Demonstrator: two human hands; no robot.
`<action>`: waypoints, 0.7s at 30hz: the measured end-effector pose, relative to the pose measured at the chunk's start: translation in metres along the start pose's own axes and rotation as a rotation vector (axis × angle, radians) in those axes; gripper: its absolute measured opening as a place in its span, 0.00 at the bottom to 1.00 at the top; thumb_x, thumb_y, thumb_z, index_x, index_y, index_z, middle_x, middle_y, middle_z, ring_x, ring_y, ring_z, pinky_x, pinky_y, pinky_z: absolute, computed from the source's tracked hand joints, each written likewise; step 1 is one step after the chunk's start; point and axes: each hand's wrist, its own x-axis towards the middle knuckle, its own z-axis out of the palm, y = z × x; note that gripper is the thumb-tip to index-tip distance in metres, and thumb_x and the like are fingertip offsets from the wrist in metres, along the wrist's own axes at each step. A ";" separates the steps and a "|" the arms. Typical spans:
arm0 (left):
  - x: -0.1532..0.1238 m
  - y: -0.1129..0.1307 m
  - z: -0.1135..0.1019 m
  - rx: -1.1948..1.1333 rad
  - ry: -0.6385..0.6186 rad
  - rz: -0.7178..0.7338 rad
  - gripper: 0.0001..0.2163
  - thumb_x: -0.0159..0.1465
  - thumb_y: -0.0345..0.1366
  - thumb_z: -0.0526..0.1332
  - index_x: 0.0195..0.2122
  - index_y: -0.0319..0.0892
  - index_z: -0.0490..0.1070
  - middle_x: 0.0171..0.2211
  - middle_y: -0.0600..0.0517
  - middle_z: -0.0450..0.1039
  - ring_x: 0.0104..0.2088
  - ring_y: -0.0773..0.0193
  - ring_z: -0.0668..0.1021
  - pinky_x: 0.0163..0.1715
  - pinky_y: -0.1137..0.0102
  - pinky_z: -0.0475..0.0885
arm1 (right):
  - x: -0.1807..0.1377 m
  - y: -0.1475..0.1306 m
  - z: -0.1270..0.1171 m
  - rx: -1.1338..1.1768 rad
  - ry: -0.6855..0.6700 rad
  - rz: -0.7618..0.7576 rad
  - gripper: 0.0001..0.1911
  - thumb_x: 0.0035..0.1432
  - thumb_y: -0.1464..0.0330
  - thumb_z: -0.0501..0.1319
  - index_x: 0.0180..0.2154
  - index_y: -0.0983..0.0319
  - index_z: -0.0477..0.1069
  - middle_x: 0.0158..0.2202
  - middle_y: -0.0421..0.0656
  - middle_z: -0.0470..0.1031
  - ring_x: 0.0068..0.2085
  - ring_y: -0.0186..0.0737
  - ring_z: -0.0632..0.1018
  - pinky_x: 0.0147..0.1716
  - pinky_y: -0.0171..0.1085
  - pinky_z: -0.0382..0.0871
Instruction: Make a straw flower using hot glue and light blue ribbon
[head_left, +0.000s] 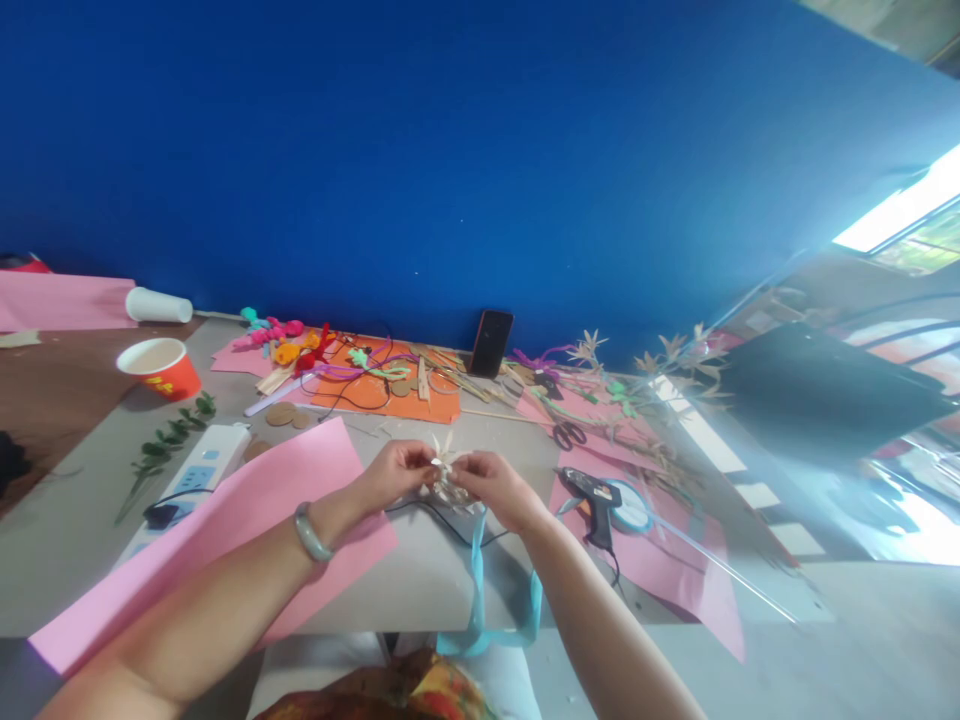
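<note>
In the middle of the table, a pale, dried-looking flower piece (444, 460) with thin pointed petals is pinched between my two hands. My left hand (401, 472) grips it from the left, thumb and fingertips together, a jade-coloured bangle (312, 533) on the wrist. From the other side my right hand (496, 485) is closed on it too. My fingers cover part of it, so its full shape is hidden. A light blue ribbon (478, 570) hangs below it past the table's front edge. Right of my hands lies a black glue gun (598, 500) beside a ribbon roll (631, 506).
Pink paper (300, 505) lies at left, partly over a power strip (199, 470). A red paper cup (176, 378) stands behind it. Orange paper (442, 403) with craft pieces, an upright phone (492, 343), and scissors (568, 435) line the back, before a blue wall (450, 150).
</note>
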 end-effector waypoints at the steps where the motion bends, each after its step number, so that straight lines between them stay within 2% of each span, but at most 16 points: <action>1: 0.001 -0.002 -0.001 0.020 0.008 0.000 0.17 0.47 0.44 0.71 0.25 0.36 0.70 0.19 0.54 0.70 0.20 0.70 0.71 0.23 0.74 0.65 | -0.001 0.000 0.001 -0.007 0.024 -0.005 0.13 0.43 0.61 0.68 0.24 0.65 0.73 0.19 0.35 0.67 0.20 0.28 0.63 0.20 0.30 0.54; 5: 0.003 -0.007 -0.004 0.153 0.063 0.008 0.13 0.49 0.40 0.70 0.25 0.36 0.70 0.19 0.55 0.70 0.20 0.69 0.71 0.23 0.75 0.64 | -0.006 -0.002 0.012 -0.139 0.170 -0.106 0.06 0.46 0.68 0.63 0.22 0.64 0.72 0.19 0.36 0.68 0.22 0.30 0.65 0.22 0.30 0.56; 9: 0.002 -0.005 -0.002 0.254 0.103 0.033 0.09 0.50 0.37 0.67 0.25 0.37 0.70 0.19 0.55 0.71 0.21 0.68 0.73 0.23 0.75 0.65 | -0.012 -0.002 0.021 -0.246 0.275 -0.206 0.06 0.48 0.68 0.62 0.23 0.64 0.74 0.21 0.39 0.71 0.25 0.33 0.69 0.25 0.31 0.60; 14: -0.003 0.002 0.003 0.223 0.111 0.037 0.07 0.52 0.35 0.65 0.24 0.37 0.69 0.18 0.55 0.71 0.20 0.69 0.73 0.23 0.75 0.67 | -0.012 -0.001 0.025 -0.222 0.318 -0.195 0.11 0.49 0.63 0.63 0.22 0.64 0.74 0.20 0.40 0.71 0.24 0.34 0.70 0.23 0.32 0.61; 21: -0.002 0.008 0.003 0.216 0.129 0.035 0.08 0.50 0.35 0.66 0.22 0.37 0.68 0.17 0.54 0.71 0.20 0.68 0.74 0.22 0.76 0.68 | -0.010 -0.001 0.024 -0.144 0.295 -0.162 0.11 0.50 0.62 0.63 0.23 0.64 0.74 0.20 0.39 0.71 0.23 0.33 0.69 0.24 0.32 0.61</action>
